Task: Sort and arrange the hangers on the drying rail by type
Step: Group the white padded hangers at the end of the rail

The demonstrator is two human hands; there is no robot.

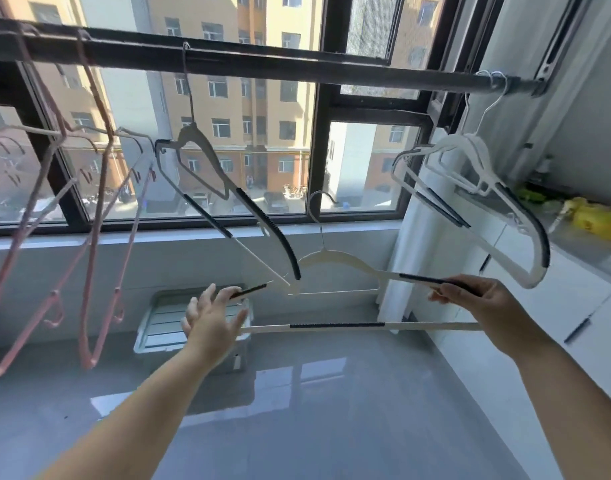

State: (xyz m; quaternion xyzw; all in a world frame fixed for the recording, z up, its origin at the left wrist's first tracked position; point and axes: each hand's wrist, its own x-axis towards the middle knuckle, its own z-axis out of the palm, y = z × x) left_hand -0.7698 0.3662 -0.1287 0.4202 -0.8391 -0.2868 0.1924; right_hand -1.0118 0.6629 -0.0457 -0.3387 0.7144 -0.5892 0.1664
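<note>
A dark drying rail (262, 65) runs across the window. Two pink hangers (99, 209) hang at its left end. One white hanger with black grip strips (227, 202) hangs mid-rail. A bunch of white hangers (477, 188) hangs at the right end. A white hanger with black strips (338, 261) is off the rail, level with my hands. My right hand (477, 303) grips its right shoulder. My left hand (214, 317) has its fingers spread, the fingertips touching the hanger's left black strip.
A grey lidded storage box (165, 327) stands on the glossy grey floor below the window sill. White cabinets line the right wall, with a yellow bag (595, 216) on the counter. The window frame stands just behind the rail.
</note>
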